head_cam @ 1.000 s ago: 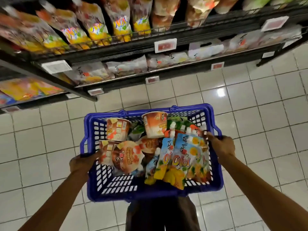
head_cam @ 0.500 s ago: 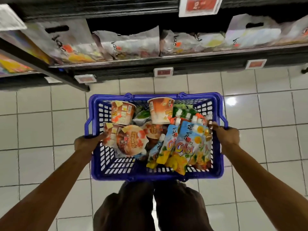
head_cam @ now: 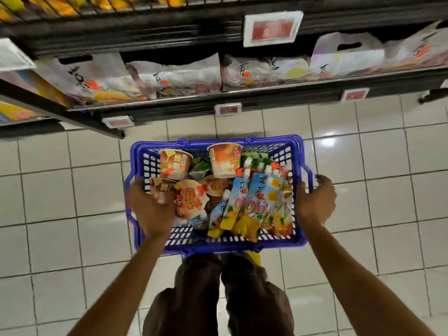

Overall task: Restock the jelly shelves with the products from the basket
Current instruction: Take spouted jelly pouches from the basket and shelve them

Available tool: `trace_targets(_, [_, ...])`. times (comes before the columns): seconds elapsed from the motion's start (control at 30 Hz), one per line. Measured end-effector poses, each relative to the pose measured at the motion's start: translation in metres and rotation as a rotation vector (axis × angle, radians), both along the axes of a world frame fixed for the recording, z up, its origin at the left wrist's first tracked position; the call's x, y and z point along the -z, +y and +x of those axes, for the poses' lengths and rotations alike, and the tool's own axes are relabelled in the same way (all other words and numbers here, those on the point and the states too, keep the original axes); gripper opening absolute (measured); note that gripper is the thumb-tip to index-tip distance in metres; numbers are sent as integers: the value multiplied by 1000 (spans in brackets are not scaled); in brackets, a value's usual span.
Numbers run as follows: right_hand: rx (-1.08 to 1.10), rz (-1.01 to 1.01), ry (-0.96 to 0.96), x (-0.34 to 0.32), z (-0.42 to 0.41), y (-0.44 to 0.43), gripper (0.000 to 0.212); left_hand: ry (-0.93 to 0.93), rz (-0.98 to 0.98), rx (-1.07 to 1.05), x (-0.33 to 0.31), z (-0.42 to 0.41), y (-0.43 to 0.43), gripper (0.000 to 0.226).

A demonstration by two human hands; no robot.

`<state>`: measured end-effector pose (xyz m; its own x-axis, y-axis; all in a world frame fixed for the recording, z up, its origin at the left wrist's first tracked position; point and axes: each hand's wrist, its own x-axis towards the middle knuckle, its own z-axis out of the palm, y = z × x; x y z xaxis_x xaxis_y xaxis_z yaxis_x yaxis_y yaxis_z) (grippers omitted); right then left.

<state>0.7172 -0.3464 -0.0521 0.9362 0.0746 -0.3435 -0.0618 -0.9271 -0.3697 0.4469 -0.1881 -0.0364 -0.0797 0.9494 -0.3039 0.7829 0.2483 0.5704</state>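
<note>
A blue plastic basket (head_cam: 218, 246) sits low over the white tiled floor in front of me. It holds orange jelly cups (head_cam: 174, 163), a lidded cup lying flat (head_cam: 191, 200) and blue-and-yellow "Oici" spout pouches (head_cam: 257, 204). My left hand (head_cam: 150, 209), blurred, reaches over the basket's left rim, its fingers on the cups at the left side. My right hand (head_cam: 315, 200) grips the basket's right rim beside the folded handle. The jelly shelves (head_cam: 266, 88) stand just beyond the basket, stocked with white bagged jelly packs (head_cam: 174, 76).
Price tags (head_cam: 272, 29) hang on the shelf fronts. A lower black shelf edge (head_cam: 60, 112) juts out at the left with yellow packs under it. My legs (head_cam: 218, 299) are right behind the basket. Open tiled floor lies left and right.
The basket has come down closer to the shelves. My left hand has left the basket's left side and moved in over the jelly cups. My right hand stays on the right rim.
</note>
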Motion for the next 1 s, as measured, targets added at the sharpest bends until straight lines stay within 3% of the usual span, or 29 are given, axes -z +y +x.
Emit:
trace_targets(0.03, [-13, 16, -27, -10, -13, 1, 32, -122, -33, 101, -7, 17, -15, 32])
trace_targets(0.1, [11, 74, 193, -20, -40, 4, 23, -174, -194, 348, -9, 47, -44, 13])
trace_targets(0.2, [6, 21, 510, -12, -71, 4, 34, -179, -371, 454, 7, 80, -75, 28])
trace_targets(0.3, [46, -39, 562, 0, -87, 3, 41, -101, -350, 467, 22, 102, -82, 37])
trace_targets(0.47, [41, -30, 543, 11, -86, -3, 35, 9, -210, 377, 34, 117, -96, 44])
trace_targets(0.53, [21, 39, 540, 11, -83, -9, 32, -34, -209, 319, 35, 117, -106, 45])
trace_targets(0.63, [21, 104, 540, 3, -78, -18, 41, -90, -190, 282, 34, 110, -106, 24])
trace_targets(0.7, [30, 151, 526, -5, -72, -23, 44, -139, -204, 284, 28, 102, -100, 33])
trace_targets(0.87, [190, 460, 636, -69, -59, -31, 37, -312, -390, 106, -31, 72, -78, 34])
trace_targets(1.0, [248, 703, 715, -164, -57, -18, 34, -685, -722, -235, -136, 49, -46, 36])
